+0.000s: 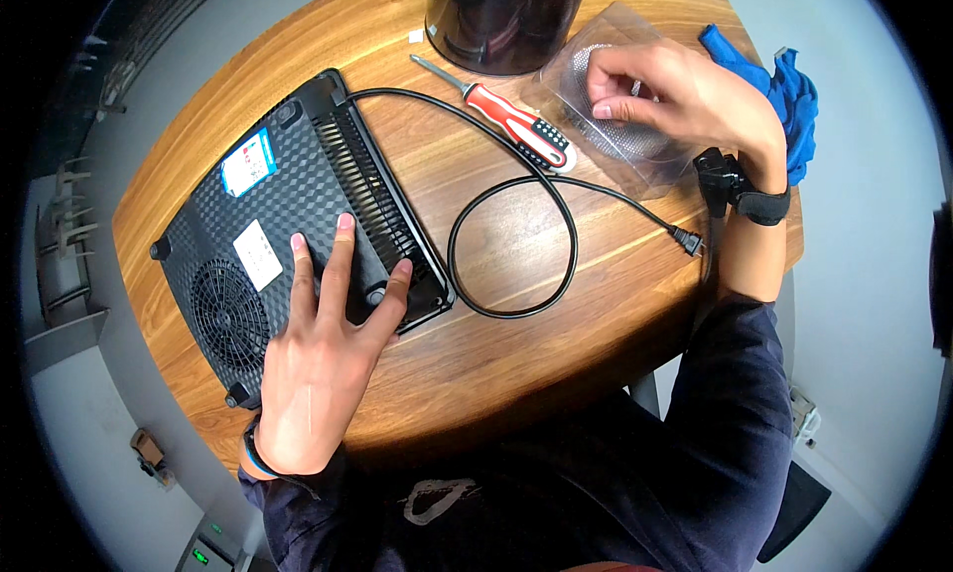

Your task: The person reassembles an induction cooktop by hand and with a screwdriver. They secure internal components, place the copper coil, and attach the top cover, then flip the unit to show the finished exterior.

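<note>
A black induction cooker lies upside down on the left of the table, showing its round fan grille, vent slots, corner feet and two labels. My left hand rests on its underside near the front right corner, fingers spread and flat. Over at the right, my right hand hovers above a clear plastic tray with a mesh-like patterned bottom. Its fingers are curled in toward the thumb; whatever may be between the tips is hidden or too small to make out.
A red, white and black screwdriver lies between cooker and tray, its tip toward the far left. The cooker's black power cord loops across the table to its plug. A dark cylindrical container stands behind; a blue cloth lies by the right edge.
</note>
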The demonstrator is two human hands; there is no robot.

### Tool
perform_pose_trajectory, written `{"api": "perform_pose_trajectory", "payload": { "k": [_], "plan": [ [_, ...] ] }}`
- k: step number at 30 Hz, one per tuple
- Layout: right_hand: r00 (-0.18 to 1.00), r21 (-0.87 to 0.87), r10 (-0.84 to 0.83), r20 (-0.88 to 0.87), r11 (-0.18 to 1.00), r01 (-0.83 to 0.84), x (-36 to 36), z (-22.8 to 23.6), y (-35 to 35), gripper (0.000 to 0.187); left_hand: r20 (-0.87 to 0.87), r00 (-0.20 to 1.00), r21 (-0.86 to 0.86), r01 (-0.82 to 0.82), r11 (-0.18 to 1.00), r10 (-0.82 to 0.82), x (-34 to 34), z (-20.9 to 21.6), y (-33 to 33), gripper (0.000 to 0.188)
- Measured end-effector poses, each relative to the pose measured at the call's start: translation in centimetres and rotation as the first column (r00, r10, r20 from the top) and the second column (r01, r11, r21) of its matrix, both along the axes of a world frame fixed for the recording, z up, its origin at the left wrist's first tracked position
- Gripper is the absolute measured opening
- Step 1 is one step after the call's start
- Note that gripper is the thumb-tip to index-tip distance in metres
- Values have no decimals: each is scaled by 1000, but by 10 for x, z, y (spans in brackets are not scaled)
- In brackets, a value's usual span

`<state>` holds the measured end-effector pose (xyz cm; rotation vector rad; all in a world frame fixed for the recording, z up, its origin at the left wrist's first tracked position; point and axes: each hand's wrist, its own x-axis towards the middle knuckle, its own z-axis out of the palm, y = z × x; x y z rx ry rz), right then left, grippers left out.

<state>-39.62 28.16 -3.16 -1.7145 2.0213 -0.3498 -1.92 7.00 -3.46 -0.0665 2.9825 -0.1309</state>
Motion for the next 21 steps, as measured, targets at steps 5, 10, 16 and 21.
{"api": "perform_pose_trajectory", "payload": {
  "k": [5, 10, 16, 21],
  "plan": [
    [999, 78, 4, -36, 997, -1, 0, -17, 6, 27, 3, 1000, 4, -9, 1000, 9, -1, 2, 1, 64],
    [997, 143, 31, -75, 990, -20, 2, -35, -5, 26, 6, 1000, -4, -7, 1000, 7, -2, 2, 2, 64],
    [996, 141, 8, -84, 990, 4, -2, -28, 1, 13, 5, 1000, -8, -3, 1000, 3, -2, 2, 2, 65],
    [992, 1, -105, -71, 994, 105, -16, -14, 15, 15, 6, 1000, -23, -8, 1000, 8, -1, 1, 3, 65]
  ]
}}
